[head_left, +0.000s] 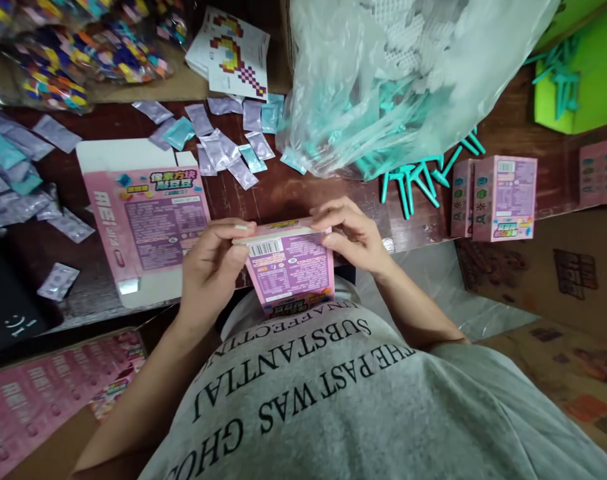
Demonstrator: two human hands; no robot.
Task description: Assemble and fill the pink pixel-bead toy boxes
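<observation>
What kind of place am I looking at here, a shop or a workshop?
Most likely a small toy-packing bench. Both hands, left hand and right hand, hold a pink box at its top flap. A flat unfolded box, loose sachets and a bag of teal plastic pieces lie on the table.

I see a glossy printed cardboard box (289, 267), a flat carton (151, 223) of the same card, shiny foil sachets (228, 150), a crinkled clear plastic bag (383, 80), a dark polished wooden counter (283, 190).

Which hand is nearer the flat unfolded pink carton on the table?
Left. The left hand overlaps the flat carton's right edge; the right hand is beyond the held pink box.
</observation>
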